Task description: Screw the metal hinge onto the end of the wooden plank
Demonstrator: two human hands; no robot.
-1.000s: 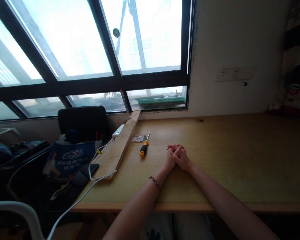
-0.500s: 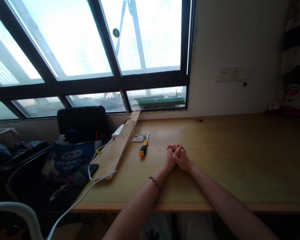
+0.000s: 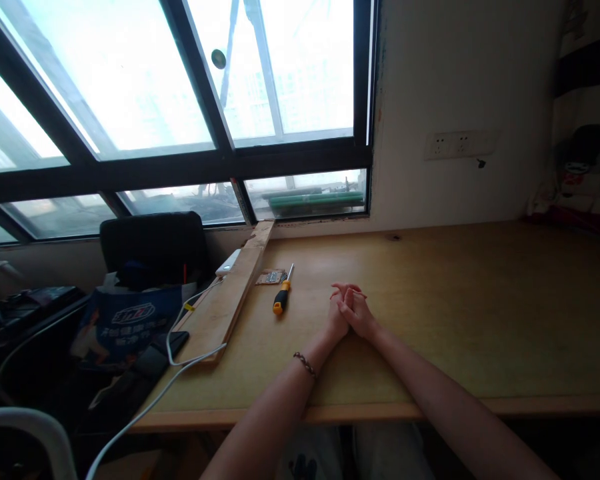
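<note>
My left hand [image 3: 337, 319] and my right hand [image 3: 361, 315] are clasped together over the wooden table [image 3: 460, 300], fingers interlaced. No object shows in either of them. A braided bracelet [image 3: 305, 364] circles my left wrist. To the left of my hands lies a screwdriver [image 3: 283, 295] with a black and yellow handle, its metal shaft pointing toward the window. Just beyond it is a small flat piece [image 3: 271, 277] carrying several little metal parts, too small to make out.
A long wooden board [image 3: 230, 293] lies along the table's left side, with a white cable [image 3: 180, 369] across its near end and a white power strip [image 3: 229, 263] beside it. Farther left stand a black chair [image 3: 153, 247] and a blue bag [image 3: 135, 327]. Wall sockets [image 3: 450, 143] are at right.
The view has shifted slightly, so the board, screwdriver and window sit a little farther left. My hands stay clasped, with the fingers slightly more raised.
</note>
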